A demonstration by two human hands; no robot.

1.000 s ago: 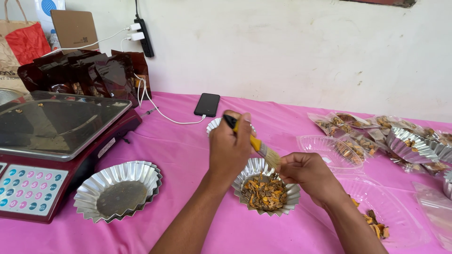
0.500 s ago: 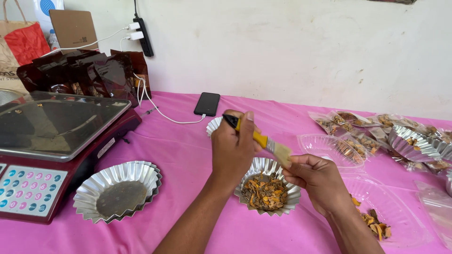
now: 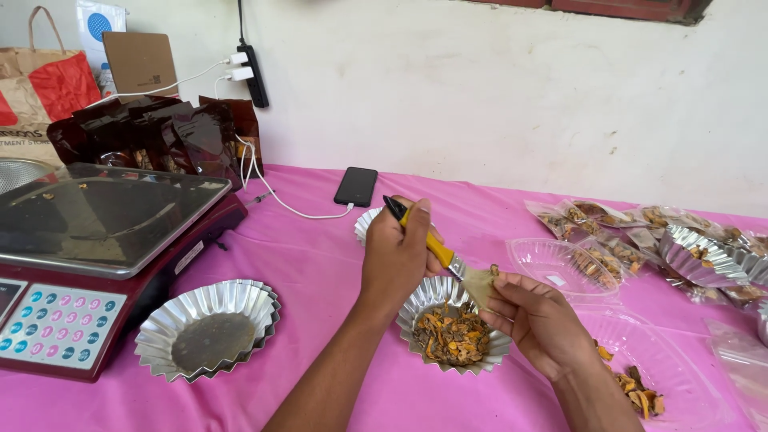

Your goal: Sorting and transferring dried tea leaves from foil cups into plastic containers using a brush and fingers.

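Observation:
My left hand point(image 3: 396, 260) grips the yellow and black handle of a small scraper tool point(image 3: 438, 252), blade pointing down to the right. My right hand point(image 3: 536, 320) pinches at the flat blade tip, where a small bit of dried stuff sits. Both hands hover over a fluted foil cup point(image 3: 453, 324) holding dried orange-brown pieces. Part of another foil cup point(image 3: 366, 224) shows behind my left hand.
An empty stack of foil cups point(image 3: 206, 328) lies beside a red digital scale point(image 3: 88, 256). A black phone point(image 3: 356, 186) charges at the back. Clear plastic trays point(image 3: 560, 264), sealed packets point(image 3: 600, 216) and more foil cups point(image 3: 700, 254) lie right. Dark pouches point(image 3: 160, 136) stand behind the scale.
My right hand has shifted slightly right and up along the blade tip; the scraper's blade now sits more over the cup's right rim. The left hand has barely moved.

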